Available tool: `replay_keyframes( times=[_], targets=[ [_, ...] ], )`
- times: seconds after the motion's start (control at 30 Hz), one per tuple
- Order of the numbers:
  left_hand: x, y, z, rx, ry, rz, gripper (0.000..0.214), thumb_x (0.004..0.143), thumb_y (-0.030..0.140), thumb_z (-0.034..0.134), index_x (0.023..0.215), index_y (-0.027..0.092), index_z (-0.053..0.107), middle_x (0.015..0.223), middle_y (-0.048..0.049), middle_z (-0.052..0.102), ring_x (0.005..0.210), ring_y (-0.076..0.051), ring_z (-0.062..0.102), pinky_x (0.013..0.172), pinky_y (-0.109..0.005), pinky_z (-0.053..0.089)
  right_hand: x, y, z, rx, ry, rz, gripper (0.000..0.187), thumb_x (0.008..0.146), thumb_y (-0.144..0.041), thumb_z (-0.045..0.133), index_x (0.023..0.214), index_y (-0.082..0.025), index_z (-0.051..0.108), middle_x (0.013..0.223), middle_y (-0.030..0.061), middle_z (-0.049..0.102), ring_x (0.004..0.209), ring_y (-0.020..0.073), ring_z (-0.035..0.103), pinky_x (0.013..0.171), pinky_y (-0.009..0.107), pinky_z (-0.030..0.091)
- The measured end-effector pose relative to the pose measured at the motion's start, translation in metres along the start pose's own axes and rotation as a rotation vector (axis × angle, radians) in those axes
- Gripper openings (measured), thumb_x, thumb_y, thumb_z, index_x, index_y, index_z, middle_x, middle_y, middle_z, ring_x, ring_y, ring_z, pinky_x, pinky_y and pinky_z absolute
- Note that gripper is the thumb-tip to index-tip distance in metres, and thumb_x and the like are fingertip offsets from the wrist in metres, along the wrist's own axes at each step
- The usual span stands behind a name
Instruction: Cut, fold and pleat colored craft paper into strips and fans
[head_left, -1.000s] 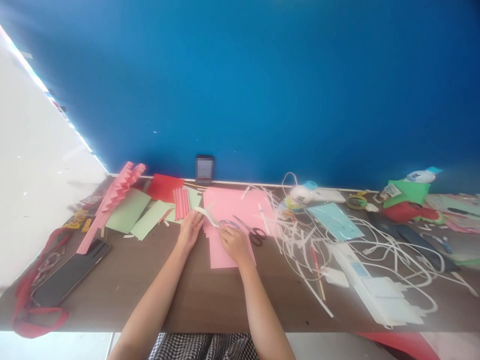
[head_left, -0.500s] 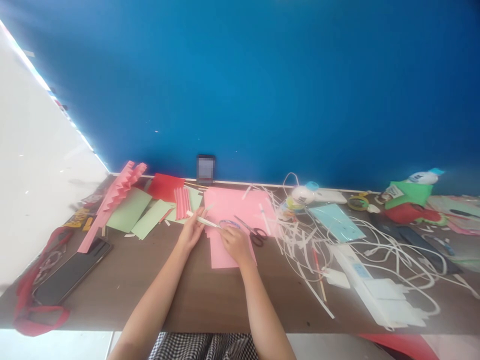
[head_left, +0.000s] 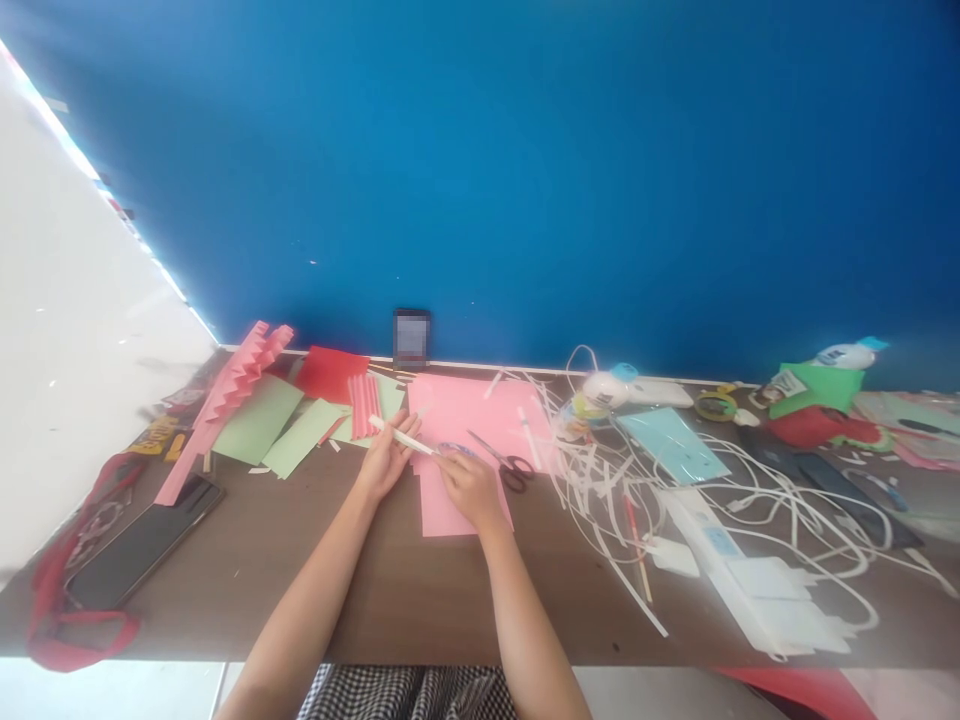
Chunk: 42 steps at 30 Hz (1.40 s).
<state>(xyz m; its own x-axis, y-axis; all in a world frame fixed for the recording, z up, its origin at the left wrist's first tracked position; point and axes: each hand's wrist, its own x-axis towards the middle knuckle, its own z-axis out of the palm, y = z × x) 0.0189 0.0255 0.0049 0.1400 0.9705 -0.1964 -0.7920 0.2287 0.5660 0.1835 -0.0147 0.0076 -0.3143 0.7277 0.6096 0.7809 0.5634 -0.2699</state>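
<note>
A narrow whitish strip (head_left: pixel 401 434), perhaps folded or rolled paper, slants between my two hands. Its left end rests across the fingers of my left hand (head_left: pixel 384 464), which is turned palm up and curled round it. At the strip's lower right end, the fingers of my right hand (head_left: pixel 469 488) are closed in a pinch. Beneath both hands lie pink paper sheets (head_left: pixel 480 405). Dark-handled scissors (head_left: pixel 516 474) sit just right of my right hand, and a bluish ring-shaped thing (head_left: pixel 454 449) shows partly behind it. Pleated pink paper (head_left: pixel 364 406) lies beyond my left hand.
On the left are a pleated pink paper fan (head_left: pixel 238 385), green sheets (head_left: pixel 259 418), a red sheet (head_left: pixel 330 374) and a phone (head_left: pixel 142 545). Tangled white cables (head_left: pixel 780 500), a power strip (head_left: pixel 720 560), a glue bottle (head_left: pixel 604 390) and a blue packet (head_left: pixel 675 445) crowd the right.
The whitish strip's left end has shifted slightly left and up, with small movement in my left fingers. My right hand stays nearly in place; everything else is unchanged.
</note>
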Motion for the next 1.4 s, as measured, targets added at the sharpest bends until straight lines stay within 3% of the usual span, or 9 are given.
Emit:
replay_keyframes(
  times=[0.2,0.6,0.9,1.1,1.27,1.4],
  targets=[
    [0.001,0.000,0.001,0.005,0.015,-0.010,0.041,0.087,0.038,0.041,0.126,0.025,0.041,0.126,-0.0116,0.050,0.115,-0.019,0.049,0.100,-0.034,0.033,0.001,-0.004,0.001,0.041,-0.009,-0.021,0.027,0.082,-0.011,0.044,0.091,-0.023,0.067,0.084,0.0041,0.067,0.083,0.0143,0.061,0.072,0.025,0.048],
    [-0.003,0.005,0.005,-0.023,-0.013,-0.059,0.044,0.087,0.041,0.038,0.130,0.032,0.033,0.125,-0.0110,0.050,0.109,-0.020,0.053,0.095,-0.036,0.038,-0.004,-0.001,0.009,-0.064,-0.051,-0.049,0.031,0.080,-0.009,0.048,0.099,-0.025,0.065,0.084,0.0044,0.066,0.084,0.0162,0.059,0.072,0.028,0.046],
    [-0.001,0.005,0.001,-0.016,-0.034,-0.048,0.045,0.087,0.043,0.038,0.130,0.034,0.031,0.126,-0.0098,0.049,0.110,-0.020,0.053,0.095,-0.037,0.038,-0.004,-0.003,0.009,-0.096,-0.065,-0.031,0.033,0.080,-0.008,0.048,0.102,-0.027,0.064,0.075,0.0031,0.065,0.073,0.0156,0.059,0.062,0.026,0.043],
    [-0.006,0.004,0.003,-0.014,-0.082,-0.069,0.050,0.082,0.050,0.042,0.128,0.033,0.035,0.127,-0.0107,0.048,0.113,-0.023,0.050,0.096,-0.041,0.037,-0.003,-0.002,0.007,-0.094,-0.026,-0.036,0.034,0.080,-0.007,0.044,0.100,-0.025,0.065,0.079,0.0042,0.066,0.075,0.0160,0.058,0.066,0.027,0.044],
    [-0.011,-0.005,0.005,0.150,-0.138,-0.155,0.045,0.076,0.023,0.062,0.119,0.024,0.049,0.121,-0.0123,0.054,0.113,-0.025,0.049,0.096,-0.043,0.036,-0.002,-0.001,0.002,-0.128,0.000,-0.012,0.035,0.082,-0.008,0.041,0.103,-0.024,0.064,0.075,0.0055,0.065,0.074,0.0161,0.058,0.067,0.028,0.045],
    [-0.007,-0.010,0.000,0.285,-0.070,-0.086,0.029,0.071,0.022,0.066,0.099,0.014,0.063,0.104,-0.0117,0.063,0.104,-0.025,0.055,0.095,-0.042,0.039,-0.001,-0.002,-0.001,-0.162,0.020,-0.032,0.034,0.082,-0.009,0.041,0.102,-0.023,0.064,0.076,0.0051,0.065,0.071,0.0152,0.057,0.066,0.027,0.044]
  ],
)
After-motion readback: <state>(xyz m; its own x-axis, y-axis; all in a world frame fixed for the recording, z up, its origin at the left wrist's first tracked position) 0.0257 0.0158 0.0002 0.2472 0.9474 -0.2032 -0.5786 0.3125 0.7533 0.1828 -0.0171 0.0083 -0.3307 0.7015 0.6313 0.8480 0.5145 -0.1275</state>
